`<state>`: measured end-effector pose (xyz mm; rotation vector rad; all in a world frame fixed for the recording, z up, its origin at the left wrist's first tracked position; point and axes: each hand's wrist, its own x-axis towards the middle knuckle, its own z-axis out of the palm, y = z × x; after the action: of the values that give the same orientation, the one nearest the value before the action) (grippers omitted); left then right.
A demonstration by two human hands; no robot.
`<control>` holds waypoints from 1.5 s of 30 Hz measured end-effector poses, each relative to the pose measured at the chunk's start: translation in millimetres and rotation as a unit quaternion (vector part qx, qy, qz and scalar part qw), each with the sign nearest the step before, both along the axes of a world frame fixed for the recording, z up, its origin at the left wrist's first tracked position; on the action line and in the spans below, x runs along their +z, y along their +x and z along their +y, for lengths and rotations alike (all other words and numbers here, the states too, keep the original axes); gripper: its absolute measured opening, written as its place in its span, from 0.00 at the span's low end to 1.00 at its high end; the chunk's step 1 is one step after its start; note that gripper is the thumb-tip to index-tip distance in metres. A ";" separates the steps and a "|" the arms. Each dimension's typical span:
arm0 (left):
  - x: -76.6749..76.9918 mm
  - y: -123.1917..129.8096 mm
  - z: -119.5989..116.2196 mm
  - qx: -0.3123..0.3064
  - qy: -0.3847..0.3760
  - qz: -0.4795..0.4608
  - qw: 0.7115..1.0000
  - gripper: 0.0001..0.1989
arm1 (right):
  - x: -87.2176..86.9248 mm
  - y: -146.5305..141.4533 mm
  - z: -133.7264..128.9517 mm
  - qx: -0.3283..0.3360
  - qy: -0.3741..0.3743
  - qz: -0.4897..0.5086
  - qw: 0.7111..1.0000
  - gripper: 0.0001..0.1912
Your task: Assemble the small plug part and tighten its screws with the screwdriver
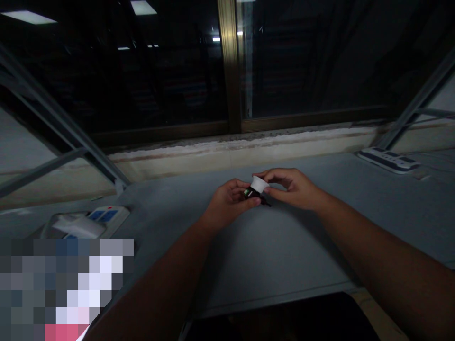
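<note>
Above the middle of the grey table [273, 255], my two hands meet around a small object. My right hand [293, 188] pinches a white, cup-shaped round piece [259, 184] between thumb and fingers. Just below that piece, my left hand [231, 199] grips a dark part [253, 193] with a bit of green on it. A thin black end sticks out of the dark part toward the right. The white piece sits against the dark part; whether they are joined I cannot tell. My left fingers partly cover the dark part.
A white power strip [389, 160] lies at the back right by a metal frame post. At the left, another power strip [112, 220] has a white plug or adapter [81, 226] and cable beside it. Behind the table runs a window ledge [199, 158]. The lower left is pixelated.
</note>
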<state>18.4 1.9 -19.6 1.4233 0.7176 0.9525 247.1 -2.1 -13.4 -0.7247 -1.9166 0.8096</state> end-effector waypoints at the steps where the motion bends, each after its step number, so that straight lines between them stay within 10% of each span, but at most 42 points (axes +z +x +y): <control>1: -0.2 0.1 -0.1 0.000 -0.002 -0.003 1.000 0.23 | -0.3 0.1 0.1 -0.001 0.001 -0.004 1.000 0.05; 19: -2.7 2.4 0.6 -0.005 -0.009 -0.009 1.000 0.23 | 12.7 -2.2 -13.5 -0.092 0.145 -0.156 0.973 0.09; 45: -9.7 -0.5 7.6 -0.019 -0.004 -0.014 1.000 0.23 | 8.7 -3.5 -7.6 -0.077 0.070 -0.110 0.988 0.06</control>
<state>18.0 9.5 -29.3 1.4094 0.6708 0.9388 243.6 -9.7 -4.6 -0.8918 -2.0602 0.5104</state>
